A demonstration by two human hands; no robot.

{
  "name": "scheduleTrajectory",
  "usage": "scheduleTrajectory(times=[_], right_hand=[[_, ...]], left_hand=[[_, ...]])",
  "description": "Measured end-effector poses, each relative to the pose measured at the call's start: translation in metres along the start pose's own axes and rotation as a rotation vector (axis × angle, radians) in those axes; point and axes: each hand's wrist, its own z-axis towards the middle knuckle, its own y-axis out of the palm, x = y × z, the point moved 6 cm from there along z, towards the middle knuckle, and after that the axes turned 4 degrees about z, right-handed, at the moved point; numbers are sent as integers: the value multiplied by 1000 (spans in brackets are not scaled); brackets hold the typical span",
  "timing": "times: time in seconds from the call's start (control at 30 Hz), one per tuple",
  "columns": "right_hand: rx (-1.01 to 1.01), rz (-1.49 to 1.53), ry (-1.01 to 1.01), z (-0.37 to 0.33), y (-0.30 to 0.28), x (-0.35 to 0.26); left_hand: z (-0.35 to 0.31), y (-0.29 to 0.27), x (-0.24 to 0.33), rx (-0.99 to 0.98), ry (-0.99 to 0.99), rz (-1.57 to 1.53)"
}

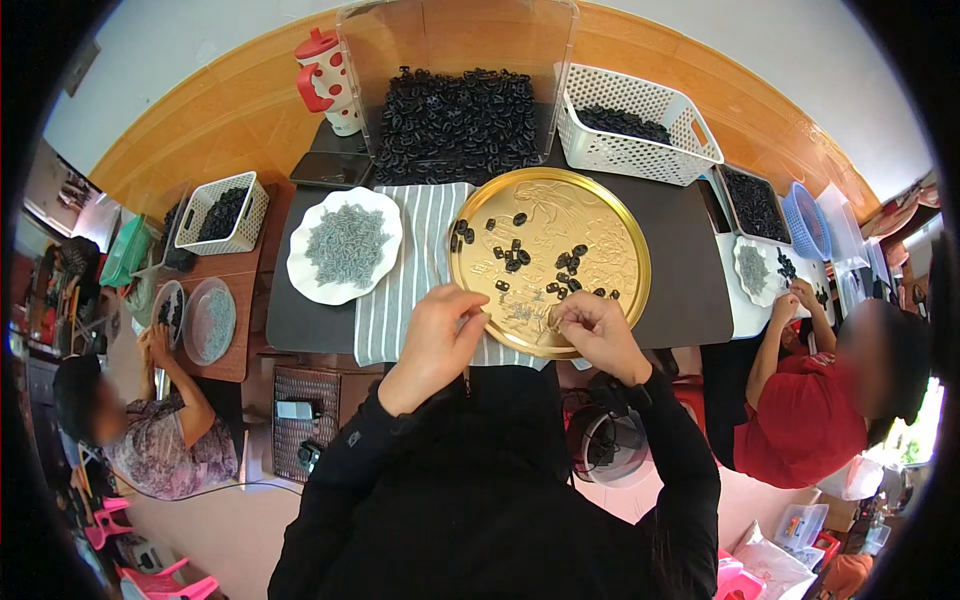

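Note:
A round gold tray (625,300) with a raised pattern lies in front of me on the dark table. Small black plastic parts (515,262) are scattered on it, and a few small silver metal pieces (522,311) lie near its front edge. At the tray's front left rim, my left hand (435,345) has thumb and fingers drawn together; whatever they pinch is too small to name. Over the front right part of the tray, the fingers of my right hand (603,335) are also closed in a pinch, their contents hidden.
A white scalloped plate (298,265) heaped with small silver pieces rests by a striped cloth (385,320). Behind stand a clear bin (455,40) and a white basket (640,155), both holding black parts, a dotted tumbler (330,85) and a dark phone (330,170). People work on both sides.

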Motion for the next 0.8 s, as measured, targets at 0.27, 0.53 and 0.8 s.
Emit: scheduleTrajectory(times=[0.27,0.53,0.8], right_hand=[[140,182,-83,-3,0,-6],[302,184,-140,-16,-18,-18],[375,228,-160,-28,-16,-13]], left_hand=[[39,24,15,162,317,717],[49,40,11,49,296,789],[48,41,17,114,383,747]])
